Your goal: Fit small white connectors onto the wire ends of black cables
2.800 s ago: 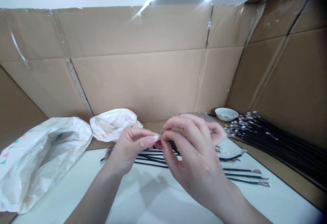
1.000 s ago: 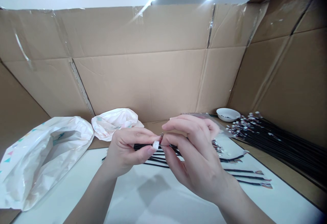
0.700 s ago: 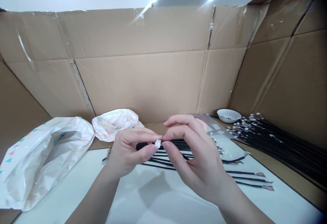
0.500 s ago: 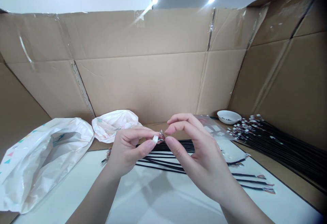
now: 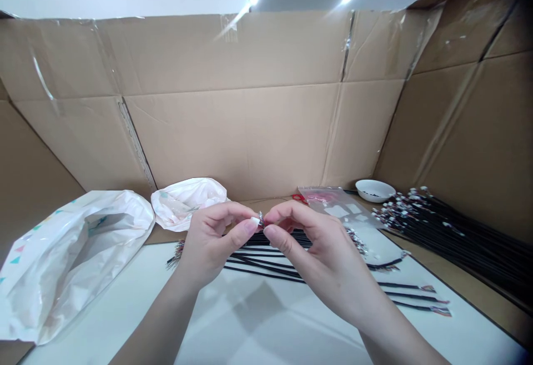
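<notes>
My left hand (image 5: pixel 208 241) and my right hand (image 5: pixel 320 257) meet above a white board, their fingertips pinching a tiny white connector (image 5: pixel 255 221). Fine metal-and-coloured wire ends (image 5: pixel 261 220) stick up beside it, partly hidden by my fingers. Black cables (image 5: pixel 270 257) lie in a loose group on the board beneath my hands, and I cannot tell which one leads to the connector. Several more black cables with coloured wire tips (image 5: pixel 412 293) lie to the right of my right hand.
A large bundle of black cables with white connectors (image 5: pixel 453 237) lies at the right, by a white bowl (image 5: pixel 375 190) holding small dark parts. A clear zip bag (image 5: pixel 337 201) stands behind my right hand. White plastic bags (image 5: pixel 70 259) lie at the left, and cardboard walls rise behind.
The connector has risen slightly, and my hands have come closer around it. My right hand's fingers have moved lower and left. The view has shifted slightly.
</notes>
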Tool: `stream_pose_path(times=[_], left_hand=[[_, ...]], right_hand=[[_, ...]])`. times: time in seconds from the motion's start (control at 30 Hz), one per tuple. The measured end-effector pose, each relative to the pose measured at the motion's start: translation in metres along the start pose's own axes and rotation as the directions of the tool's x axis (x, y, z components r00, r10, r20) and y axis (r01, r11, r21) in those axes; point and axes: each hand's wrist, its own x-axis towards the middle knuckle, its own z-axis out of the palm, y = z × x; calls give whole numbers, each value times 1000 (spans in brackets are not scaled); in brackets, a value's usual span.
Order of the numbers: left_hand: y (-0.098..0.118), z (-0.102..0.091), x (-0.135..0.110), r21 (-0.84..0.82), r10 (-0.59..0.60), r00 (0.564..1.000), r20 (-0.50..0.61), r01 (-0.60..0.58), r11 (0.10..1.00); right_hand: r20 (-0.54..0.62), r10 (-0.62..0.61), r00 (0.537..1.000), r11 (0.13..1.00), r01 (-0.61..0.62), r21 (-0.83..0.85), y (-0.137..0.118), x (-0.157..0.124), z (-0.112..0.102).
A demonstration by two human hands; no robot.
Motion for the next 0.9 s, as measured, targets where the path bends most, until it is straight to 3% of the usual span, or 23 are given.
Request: stream_pose_path(times=[0.2, 0.33, 0.43, 0.63, 0.77, 0.9], left_hand=[[2, 4, -2, 116, -25, 999, -22, 28, 993], [3, 6, -2, 164, -54, 998, -27, 58, 985], [2, 6, -2, 187, -54, 998, -24, 58, 981], [-1, 7, -3, 310, 164, 986, -4, -155, 938], [-2, 6, -4, 311, 213, 977, 25, -210, 927], [-4, 5, -6, 275, 201, 980, 5, -194, 942]], right_hand=[[-2, -48, 999, 999, 48, -21, 0, 1, 0], [28, 29, 999, 1000, -30, 9, 2, 2, -1], [67, 117, 991, 985, -124, 122, 5, 3, -1], [120, 188, 975, 890, -220, 398, 14, 8, -5], [120, 192, 974, 885, -225, 409, 15, 11, -6], [41, 228, 973, 908, -228, 351, 13, 9, -1]])
